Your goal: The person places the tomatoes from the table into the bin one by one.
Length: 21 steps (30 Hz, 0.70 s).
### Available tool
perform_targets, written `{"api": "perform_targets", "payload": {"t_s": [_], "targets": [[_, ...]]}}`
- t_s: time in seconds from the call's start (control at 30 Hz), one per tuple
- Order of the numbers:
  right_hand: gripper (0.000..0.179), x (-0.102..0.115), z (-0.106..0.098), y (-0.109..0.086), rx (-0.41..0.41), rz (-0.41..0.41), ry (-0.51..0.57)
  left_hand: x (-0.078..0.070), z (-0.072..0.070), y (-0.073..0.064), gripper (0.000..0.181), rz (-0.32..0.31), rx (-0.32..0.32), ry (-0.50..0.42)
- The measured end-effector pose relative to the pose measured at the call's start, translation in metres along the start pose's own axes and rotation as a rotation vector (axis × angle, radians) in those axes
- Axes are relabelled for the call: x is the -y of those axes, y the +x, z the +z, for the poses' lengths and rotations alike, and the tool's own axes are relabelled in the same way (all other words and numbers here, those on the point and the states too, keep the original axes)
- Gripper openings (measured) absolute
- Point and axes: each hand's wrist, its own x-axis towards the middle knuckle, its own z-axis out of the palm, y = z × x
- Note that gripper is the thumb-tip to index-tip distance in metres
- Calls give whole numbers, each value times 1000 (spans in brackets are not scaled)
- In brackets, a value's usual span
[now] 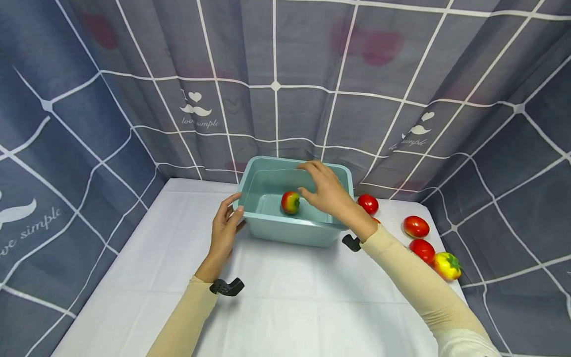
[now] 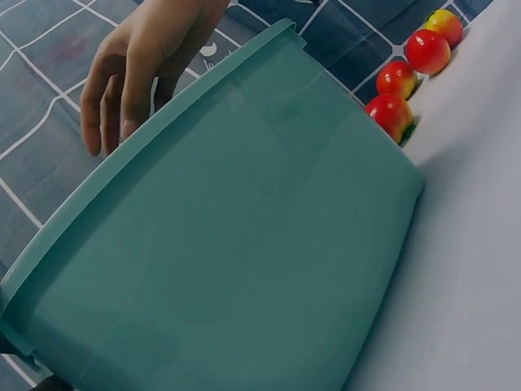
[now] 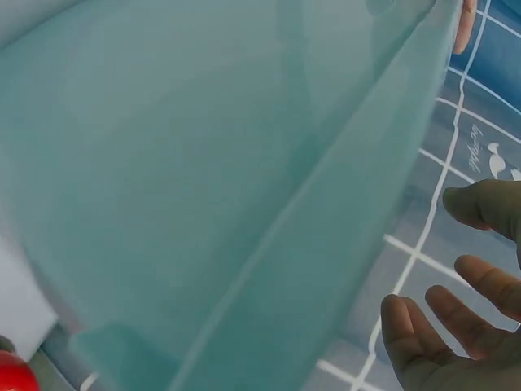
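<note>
A pale teal plastic bin [image 1: 290,233] stands on the table, with a small red-and-yellow bell pepper [image 1: 290,203] lying inside it. My left hand [image 1: 223,235] grips the bin's left rim near the front corner, thumb and fingers at the edge. Over the bin's right part hovers my right hand [image 1: 327,191], fingers spread and slightly bent, holding nothing. Its thumb is close to the pepper in the head view, apparently above it. In the right wrist view the same hand's fingers [image 3: 468,322] are parted beside the bin's wall [image 3: 203,179].
Several red tomatoes [image 1: 416,226] lie along the right side of the white-covered table [image 1: 285,307]. A yellow-and-red bell pepper [image 1: 447,266] sits at the right edge. Grey checked curtains [image 1: 250,109] enclose the back and sides, close behind the bin.
</note>
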Motion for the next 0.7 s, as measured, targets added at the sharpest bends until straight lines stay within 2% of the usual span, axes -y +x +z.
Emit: {"api": "perform_targets", "payload": {"t_s": [0.13,0.23,0.37,0.47,0.57,0.7], "targets": [[56,-7,-10,-10,-42,36,27,0,0,1,43,-3,0,-3],[54,-19,-20,-24,-122,78,66,0,-1,1,43,-9,-3,1],[48,-45,-33,-48,-252,159,135,0,0,1,43,-19,-11,8],[44,-72,-36,-73,-318,242,141,-1,1,2,43,-21,-14,4],[47,-99,-30,-101,-323,331,116,-2,1,2,43,-20,-14,-7],[57,-128,-12,-140,-265,468,79,-1,2,2,43,-18,-12,-14]]}}
